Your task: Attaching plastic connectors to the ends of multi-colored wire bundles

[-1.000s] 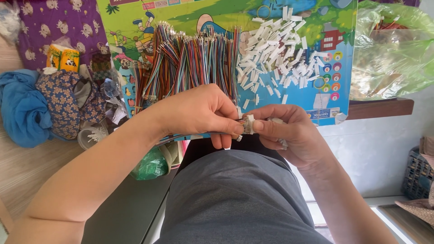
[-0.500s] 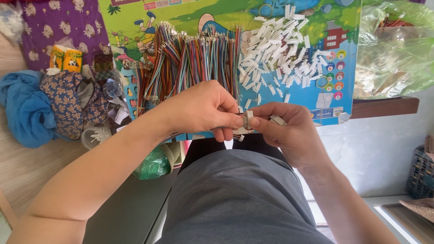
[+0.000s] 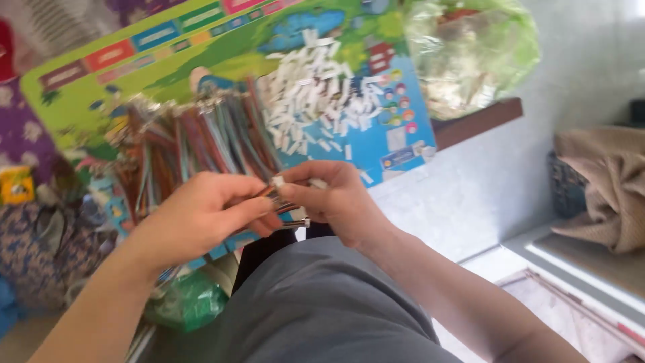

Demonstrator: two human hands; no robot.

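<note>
My left hand (image 3: pixel 201 215) and my right hand (image 3: pixel 336 198) meet above my lap, fingertips pinched together on a small white connector (image 3: pixel 277 181) with short wire ends (image 3: pixel 295 222) sticking out below. Just beyond the hands lies a pile of multicoloured wire bundles (image 3: pixel 195 141) on a colourful play mat (image 3: pixel 134 60). A heap of small white plastic connectors (image 3: pixel 316 101) sits to the right of the wires on the same mat. The frame is motion-blurred, so the exact grip is hard to read.
A clear plastic bag (image 3: pixel 470 54) with contents sits at the mat's far right. A green bag (image 3: pixel 188 302) lies by my left knee. Patterned cloth (image 3: pixel 40 249) is heaped at the left. A beige cloth (image 3: pixel 605 188) hangs at the right above a step.
The view has swung to the right and tilted, so the mat now sits upper left. My hands stay pinched together on the small part.
</note>
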